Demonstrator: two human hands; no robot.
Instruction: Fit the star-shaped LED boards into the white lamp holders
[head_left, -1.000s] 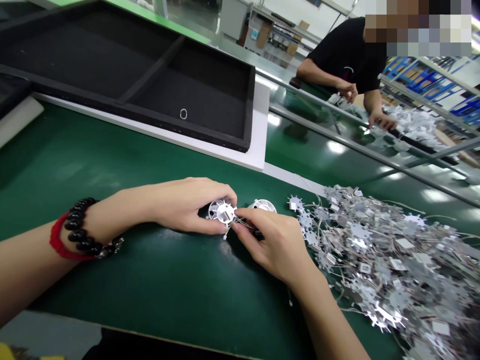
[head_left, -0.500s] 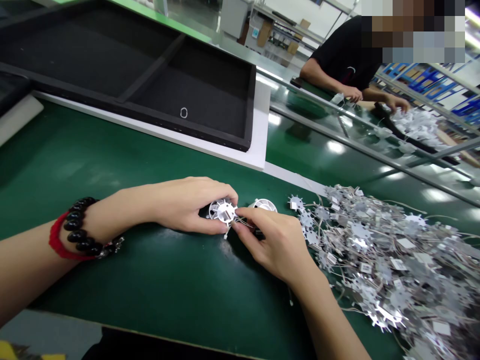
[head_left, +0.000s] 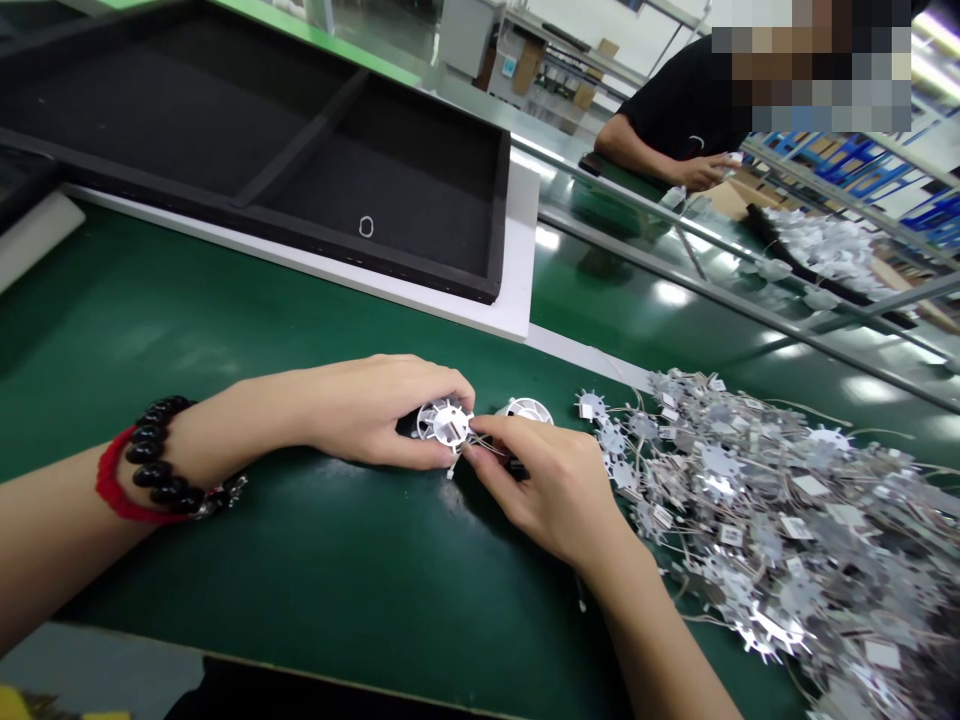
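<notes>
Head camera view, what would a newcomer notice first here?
A big heap of silvery spiked discs with wires fills the right of the green bench. At the centre, the left hand and right hand meet around a white plastic part. Beyond them lies a large black tray.

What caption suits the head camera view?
Left hand holds a white spoked plastic hub as right hand pinches thin wires.
</notes>
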